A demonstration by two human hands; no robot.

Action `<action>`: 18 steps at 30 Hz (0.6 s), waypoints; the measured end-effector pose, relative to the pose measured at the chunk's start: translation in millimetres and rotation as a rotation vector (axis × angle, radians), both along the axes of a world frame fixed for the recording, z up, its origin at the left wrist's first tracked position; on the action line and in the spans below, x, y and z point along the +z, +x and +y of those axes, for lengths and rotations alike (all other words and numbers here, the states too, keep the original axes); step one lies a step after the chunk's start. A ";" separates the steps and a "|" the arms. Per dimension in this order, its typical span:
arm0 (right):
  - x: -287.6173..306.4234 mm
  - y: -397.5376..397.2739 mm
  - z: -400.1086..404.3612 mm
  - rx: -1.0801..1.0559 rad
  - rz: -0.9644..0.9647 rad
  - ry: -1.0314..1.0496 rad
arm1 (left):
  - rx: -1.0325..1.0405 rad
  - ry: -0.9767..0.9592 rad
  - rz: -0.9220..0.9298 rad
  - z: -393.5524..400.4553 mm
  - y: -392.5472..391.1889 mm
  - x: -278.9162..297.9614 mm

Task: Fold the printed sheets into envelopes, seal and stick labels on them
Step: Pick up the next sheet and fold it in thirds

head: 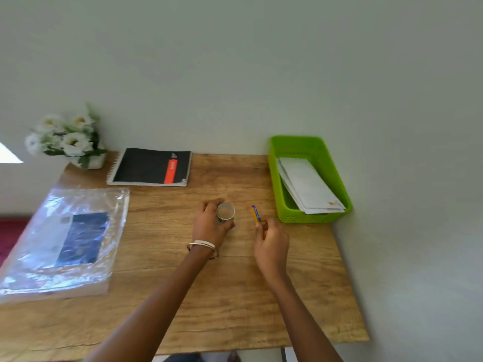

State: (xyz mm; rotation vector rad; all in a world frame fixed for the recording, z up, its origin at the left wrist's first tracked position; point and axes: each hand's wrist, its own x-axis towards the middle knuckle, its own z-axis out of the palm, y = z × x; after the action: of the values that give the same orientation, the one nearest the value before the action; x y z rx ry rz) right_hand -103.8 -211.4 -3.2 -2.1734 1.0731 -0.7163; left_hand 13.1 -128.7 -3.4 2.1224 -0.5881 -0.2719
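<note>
My left hand (210,226) is closed around a small clear tape roll (225,212) standing on the wooden table (235,296) near its middle. My right hand (271,244) pinches the lower end of a yellow and blue glue stick (255,214), which points away from me and lies a short way right of the roll. White envelopes (308,186) lie stacked in a green plastic basket (313,146) at the back right. A clear plastic pack of sheets (65,239) with a dark blue printed insert rests on the table's left side.
A black spiral notebook (150,167) with a red stripe lies at the back by the wall. A pot of white flowers (68,138) stands in the back left corner. The wall runs along the table's far and right edges.
</note>
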 end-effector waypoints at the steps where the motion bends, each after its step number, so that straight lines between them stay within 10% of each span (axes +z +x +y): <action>1: -0.6 15.8 -3.7 0.024 0.001 0.020 | 0.003 0.018 0.005 1.1 13.2 3.6; 18: -33.1 151.0 -87.8 -0.229 0.215 -0.167 | -0.174 0.089 -0.014 -98.6 123.3 -14.1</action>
State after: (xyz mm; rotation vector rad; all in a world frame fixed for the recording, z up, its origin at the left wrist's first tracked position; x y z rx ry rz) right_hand 47.1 -299.2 -36.2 -2.3333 1.4367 -0.7052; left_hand 136.3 -227.3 -17.4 2.1625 -0.7834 -0.3869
